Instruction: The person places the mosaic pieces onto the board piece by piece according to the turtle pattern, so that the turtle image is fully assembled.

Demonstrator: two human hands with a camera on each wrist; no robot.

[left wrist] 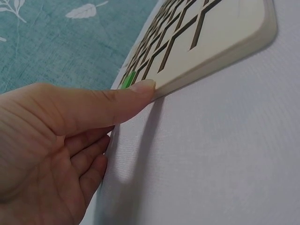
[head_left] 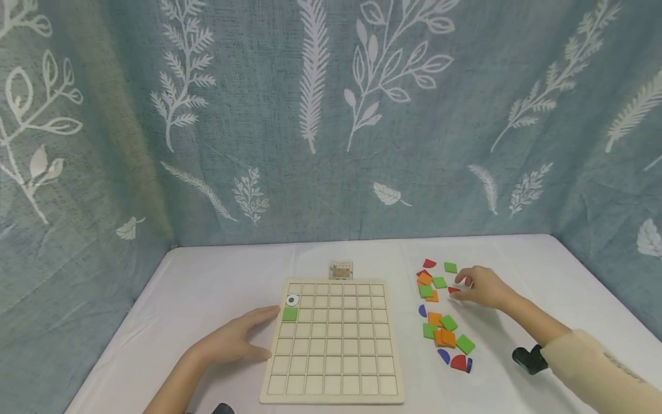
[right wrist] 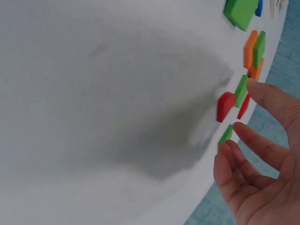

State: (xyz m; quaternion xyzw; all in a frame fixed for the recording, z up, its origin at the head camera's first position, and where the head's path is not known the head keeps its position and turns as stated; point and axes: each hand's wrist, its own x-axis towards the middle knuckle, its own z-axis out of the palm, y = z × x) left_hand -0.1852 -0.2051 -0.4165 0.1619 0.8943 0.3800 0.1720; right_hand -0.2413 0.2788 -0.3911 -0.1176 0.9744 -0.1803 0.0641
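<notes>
A cream grid board (head_left: 335, 347) lies on the table. Along its left edge rests my left hand (head_left: 233, 339), fingers extended; in the left wrist view the thumb (left wrist: 136, 91) touches the rim. In the board's left column sit a green square tile (head_left: 290, 314) and, just above it, a white round piece (head_left: 292, 300) with a dark centre. My right hand (head_left: 483, 286) hovers at the loose pieces, thumb and index finger apart around a red curved-edge piece (right wrist: 225, 106). Nothing is visibly held in it. A green tile (right wrist: 226, 134) lies close to its fingertips.
Right of the board, orange tiles (head_left: 447, 338), green tiles (head_left: 465, 345), red pieces (head_left: 458, 362) and blue pieces (head_left: 443, 356) lie scattered, some overlapping. Behind the board is a small picture card (head_left: 341, 270). A leaf-patterned curtain (head_left: 331, 190) stands behind the white table (head_left: 217, 276).
</notes>
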